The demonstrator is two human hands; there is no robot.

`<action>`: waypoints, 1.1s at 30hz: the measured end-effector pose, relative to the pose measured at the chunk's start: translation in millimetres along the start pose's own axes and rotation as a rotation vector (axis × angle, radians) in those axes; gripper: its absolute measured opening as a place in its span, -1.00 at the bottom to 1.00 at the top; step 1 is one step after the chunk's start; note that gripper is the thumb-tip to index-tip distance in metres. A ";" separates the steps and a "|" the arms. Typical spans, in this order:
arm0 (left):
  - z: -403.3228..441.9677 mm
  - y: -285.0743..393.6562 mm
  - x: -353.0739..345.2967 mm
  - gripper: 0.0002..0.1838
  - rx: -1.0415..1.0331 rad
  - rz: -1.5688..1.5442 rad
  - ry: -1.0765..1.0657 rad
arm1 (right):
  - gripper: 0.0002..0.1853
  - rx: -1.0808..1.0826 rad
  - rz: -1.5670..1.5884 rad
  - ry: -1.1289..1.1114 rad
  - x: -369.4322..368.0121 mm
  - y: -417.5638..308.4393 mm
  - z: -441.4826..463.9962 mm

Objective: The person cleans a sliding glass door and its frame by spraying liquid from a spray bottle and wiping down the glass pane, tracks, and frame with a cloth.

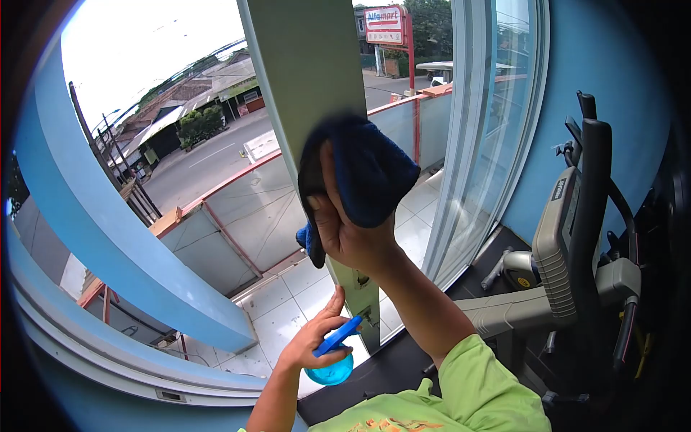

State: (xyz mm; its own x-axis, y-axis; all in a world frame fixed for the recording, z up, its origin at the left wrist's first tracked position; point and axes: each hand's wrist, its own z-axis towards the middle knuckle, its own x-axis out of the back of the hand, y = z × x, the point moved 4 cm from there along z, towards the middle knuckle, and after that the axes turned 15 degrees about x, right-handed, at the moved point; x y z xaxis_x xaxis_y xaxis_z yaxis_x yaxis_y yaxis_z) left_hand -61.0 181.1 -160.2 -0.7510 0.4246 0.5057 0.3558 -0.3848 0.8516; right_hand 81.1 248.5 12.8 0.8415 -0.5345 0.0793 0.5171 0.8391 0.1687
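Observation:
My right hand (pixel 356 234) is raised and closed around a dark blue cloth (pixel 378 169). The cloth is folded over the fingers and overlaps the greenish upright door frame (pixel 309 65); whether it presses on the surface I cannot tell. Lower down, my left hand (pixel 317 338) grips a spray bottle (pixel 332 371) with a blue trigger head and a translucent turquoise body. One finger of that hand stretches up along the edge of the frame. Just right of it, a lock and handle fitting (pixel 367 317) shows low on the frame.
Exercise equipment (pixel 561 259) stands at the right on dark flooring. Sliding glass panels (pixel 482 137) are beside it. A pale blue curved pillar (pixel 129 216) is at the left. Outside lie white tiles (pixel 284 299), a red-framed railing (pixel 237 209) and a street.

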 end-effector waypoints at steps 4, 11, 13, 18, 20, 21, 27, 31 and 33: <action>8.7 -2.3 -5.9 -0.44 -0.017 -0.030 -0.014 | -0.35 0.022 0.015 -0.094 -0.3 3.0 -16.7; 22.2 7.4 2.7 -0.49 -0.040 0.075 0.021 | -0.38 0.084 -0.065 -0.061 14.1 21.4 -19.3; 28.0 16.1 12.1 -0.46 -0.073 0.126 0.038 | -0.31 0.121 -0.049 -0.036 18.5 36.4 43.0; 46.5 27.7 41.9 -0.46 -0.058 -0.025 0.111 | -0.28 0.193 -0.077 0.006 17.5 49.9 106.7; 51.5 34.8 54.1 -0.46 -0.093 -0.046 0.136 | -0.27 0.150 -0.138 -0.068 19.3 42.6 72.4; 53.1 36.3 58.8 -0.46 -0.118 -0.045 0.133 | -0.26 0.137 -0.128 -0.089 20.1 38.5 55.3; 86.2 37.7 73.3 -0.45 -0.205 -0.057 -0.077 | -0.32 0.274 -0.255 0.090 19.8 71.8 180.2; 108.0 31.1 77.9 -0.13 -0.539 0.012 0.031 | -0.45 0.322 -0.346 0.145 34.6 100.0 319.3; 111.8 56.5 87.3 -0.13 -0.441 0.182 -0.129 | -0.42 0.264 -0.394 0.033 37.0 94.2 306.1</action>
State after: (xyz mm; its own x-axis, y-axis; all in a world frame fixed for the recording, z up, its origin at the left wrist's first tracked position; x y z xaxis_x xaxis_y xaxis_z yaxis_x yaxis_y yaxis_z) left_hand -44.3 288.0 -52.5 -0.6139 0.4054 0.6773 0.1846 -0.7604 0.6226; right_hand 113.0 276.8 332.4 0.5956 -0.8000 -0.0717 0.7441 0.5160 0.4243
